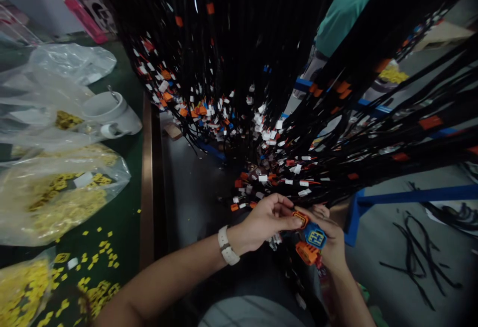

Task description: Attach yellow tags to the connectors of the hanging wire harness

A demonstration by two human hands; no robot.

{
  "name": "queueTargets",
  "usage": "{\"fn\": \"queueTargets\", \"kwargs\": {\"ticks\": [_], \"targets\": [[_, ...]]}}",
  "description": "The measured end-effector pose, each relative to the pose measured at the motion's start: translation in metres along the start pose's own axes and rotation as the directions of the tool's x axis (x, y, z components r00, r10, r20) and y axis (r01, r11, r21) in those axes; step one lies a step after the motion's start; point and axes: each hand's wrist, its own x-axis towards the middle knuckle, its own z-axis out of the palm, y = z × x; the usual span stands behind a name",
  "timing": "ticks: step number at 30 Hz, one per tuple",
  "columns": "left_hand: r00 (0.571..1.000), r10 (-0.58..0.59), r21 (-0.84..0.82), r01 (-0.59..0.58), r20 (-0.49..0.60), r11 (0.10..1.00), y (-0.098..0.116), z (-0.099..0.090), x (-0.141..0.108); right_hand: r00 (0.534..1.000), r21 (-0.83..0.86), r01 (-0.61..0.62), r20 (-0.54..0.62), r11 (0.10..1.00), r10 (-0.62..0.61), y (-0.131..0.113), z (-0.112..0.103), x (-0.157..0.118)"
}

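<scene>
My left hand [267, 220], with a white strap on its wrist, is closed with its thumb at the face of a small orange connector [299, 219]. My right hand [333, 241] is wrapped round a blue connector [315, 237] that has a yellow insert in its face. Just below the blue one, a larger orange connector [307, 253] hangs against the right palm. The fingertips behind the connectors are partly hidden. Beyond both hands hang dense black wire harnesses [239, 33], their ends full of white-tagged, orange and blue connectors [267, 135].
To the left, a green table [130, 222] bears plastic bags [67, 187] of yellow pieces, loose yellow pieces [100, 292] and a white mug [112, 110]. A blue metal frame [414, 196] stands at right. Black cables [414, 257] lie on the floor. A person in green [345, 13] is behind the harnesses.
</scene>
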Motion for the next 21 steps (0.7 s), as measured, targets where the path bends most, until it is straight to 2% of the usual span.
{"fn": "queueTargets", "kwargs": {"ticks": [4, 9, 15, 21], "targets": [[0.999, -0.008, -0.019, 0.009, 0.046, 1.000, 0.000, -0.003, 0.002, 1.000, 0.012, -0.020, -0.014, 1.000, 0.021, -0.002, -0.001, 0.003], [0.999, -0.003, -0.091, 0.006, 0.032, 0.996, -0.003, -0.005, 0.004, 1.000, 0.019, -0.022, -0.006, 1.000, 0.023, -0.001, -0.001, 0.001], [0.999, 0.005, -0.104, -0.001, 0.044, 0.995, -0.005, -0.007, 0.005, 0.999, 0.041, -0.048, -0.020, 0.998, 0.049, 0.002, 0.000, -0.003], [0.992, -0.090, -0.057, 0.096, 0.090, 0.994, 0.000, -0.014, 0.010, 0.998, 0.016, -0.045, -0.051, 0.999, 0.046, -0.002, 0.000, 0.001]]}}
